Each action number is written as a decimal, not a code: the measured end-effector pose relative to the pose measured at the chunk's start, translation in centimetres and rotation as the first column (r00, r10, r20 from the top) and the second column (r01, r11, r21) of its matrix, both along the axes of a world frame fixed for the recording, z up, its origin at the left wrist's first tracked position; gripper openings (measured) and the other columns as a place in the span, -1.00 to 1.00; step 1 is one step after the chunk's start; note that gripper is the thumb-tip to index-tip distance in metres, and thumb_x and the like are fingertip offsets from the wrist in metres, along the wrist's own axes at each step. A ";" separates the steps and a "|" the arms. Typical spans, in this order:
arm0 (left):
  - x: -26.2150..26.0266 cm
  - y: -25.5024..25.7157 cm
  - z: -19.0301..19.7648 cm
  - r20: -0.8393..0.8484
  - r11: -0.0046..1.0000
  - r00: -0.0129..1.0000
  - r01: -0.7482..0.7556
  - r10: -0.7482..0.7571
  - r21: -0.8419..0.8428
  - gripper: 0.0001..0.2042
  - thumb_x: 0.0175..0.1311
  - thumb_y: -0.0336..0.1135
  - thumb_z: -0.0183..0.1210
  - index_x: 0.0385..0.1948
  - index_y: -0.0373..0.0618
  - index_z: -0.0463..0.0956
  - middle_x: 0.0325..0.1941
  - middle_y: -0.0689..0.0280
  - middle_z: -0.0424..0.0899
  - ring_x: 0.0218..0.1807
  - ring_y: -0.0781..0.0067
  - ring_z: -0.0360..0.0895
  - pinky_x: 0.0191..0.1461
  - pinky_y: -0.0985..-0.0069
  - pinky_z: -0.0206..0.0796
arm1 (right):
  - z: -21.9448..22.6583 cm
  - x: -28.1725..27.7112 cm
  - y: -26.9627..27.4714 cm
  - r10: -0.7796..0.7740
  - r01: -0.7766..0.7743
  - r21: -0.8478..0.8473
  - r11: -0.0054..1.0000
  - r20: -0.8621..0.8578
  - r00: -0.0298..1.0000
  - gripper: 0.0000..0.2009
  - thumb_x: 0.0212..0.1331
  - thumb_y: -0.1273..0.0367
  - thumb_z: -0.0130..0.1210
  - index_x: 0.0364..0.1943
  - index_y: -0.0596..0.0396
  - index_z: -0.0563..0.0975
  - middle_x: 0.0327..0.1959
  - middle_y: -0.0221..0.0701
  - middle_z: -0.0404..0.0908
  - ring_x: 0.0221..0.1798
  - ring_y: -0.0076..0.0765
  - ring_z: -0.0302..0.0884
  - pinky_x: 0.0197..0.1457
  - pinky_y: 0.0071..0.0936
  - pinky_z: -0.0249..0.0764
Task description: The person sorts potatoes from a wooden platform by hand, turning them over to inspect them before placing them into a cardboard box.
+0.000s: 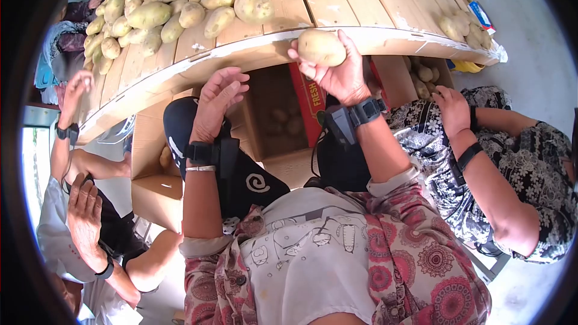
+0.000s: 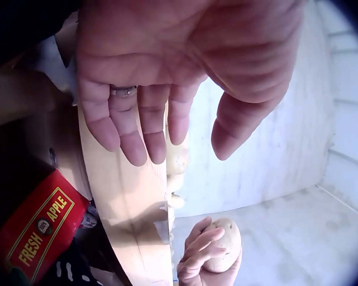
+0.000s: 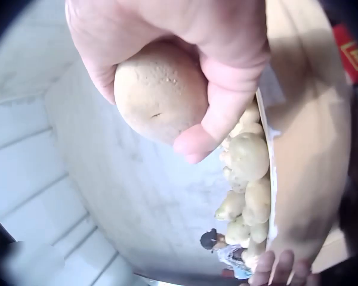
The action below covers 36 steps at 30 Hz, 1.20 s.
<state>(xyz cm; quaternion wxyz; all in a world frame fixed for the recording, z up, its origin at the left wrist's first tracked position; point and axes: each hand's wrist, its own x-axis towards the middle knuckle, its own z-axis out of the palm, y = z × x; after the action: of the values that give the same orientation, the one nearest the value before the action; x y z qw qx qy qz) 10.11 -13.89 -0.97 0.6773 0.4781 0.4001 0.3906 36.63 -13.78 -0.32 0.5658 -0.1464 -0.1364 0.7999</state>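
Observation:
A large pale potato (image 1: 322,47) is gripped in my right hand (image 1: 344,78), just in front of the table's near edge. In the right wrist view, the thumb and fingers curl round the potato (image 3: 161,92), and a small dark slit shows in its skin. To the left, my left hand (image 1: 220,101) is raised with nothing in it, its fingers loosely bent. The left wrist view shows that palm and a ring (image 2: 124,91) on one finger. Beyond both hands, a heap of potatoes (image 1: 149,15) lies on the wooden table (image 1: 355,6).
Below the table edge are a red box (image 1: 310,105) marked FRESH APPLE and a cardboard box (image 1: 156,195). Another person (image 1: 481,162) sits close on my right, beside a box of potatoes (image 1: 423,75). One more person (image 1: 84,216) sits on my left.

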 end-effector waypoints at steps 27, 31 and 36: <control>0.8 -0.9 0.9 0.138 0.975 0.967 0.219 -0.214 -0.022 -0.53 0.19 -0.34 0.11 0.14 -0.01 0.16 0.09 0.30 0.36 0.10 0.40 0.40 -0.04 0.46 0.45 | -1.8 -6.2 -1.8 -0.064 0.010 0.198 0.980 0.264 0.962 -0.64 0.28 0.39 -0.18 0.14 0.22 0.28 0.15 -0.17 0.35 0.23 -0.24 0.28 0.28 -0.39 0.20; 1.1 -0.7 0.6 0.172 0.981 0.967 0.171 -0.185 0.094 -0.52 0.04 -0.65 0.10 0.01 0.02 0.23 0.15 0.29 0.35 0.16 0.41 0.35 0.13 0.49 0.32 | -2.0 -5.3 -2.1 0.146 -0.129 -0.069 0.989 0.466 0.873 -0.63 0.32 0.17 -0.18 0.07 0.11 0.31 -0.02 -0.27 0.48 -0.06 -0.36 0.51 0.00 -0.44 0.44; 1.0 -0.6 0.8 0.137 0.965 0.962 0.214 -0.235 0.149 -0.46 -0.14 -0.80 -0.02 -0.06 0.00 0.28 0.17 0.29 0.35 0.22 0.43 0.28 0.27 0.52 0.13 | -1.6 -6.0 -2.3 0.412 -0.376 -0.170 0.911 0.438 0.799 -0.56 0.29 0.04 -0.17 0.06 0.07 0.32 -0.07 -0.31 0.50 -0.26 -0.38 0.58 -0.21 -0.50 0.50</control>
<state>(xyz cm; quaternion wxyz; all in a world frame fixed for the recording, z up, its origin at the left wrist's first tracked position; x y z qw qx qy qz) 11.15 -14.53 -0.20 0.7125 0.5332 0.2631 0.3726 30.60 -16.06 -1.97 0.3317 -0.3229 -0.2651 0.8458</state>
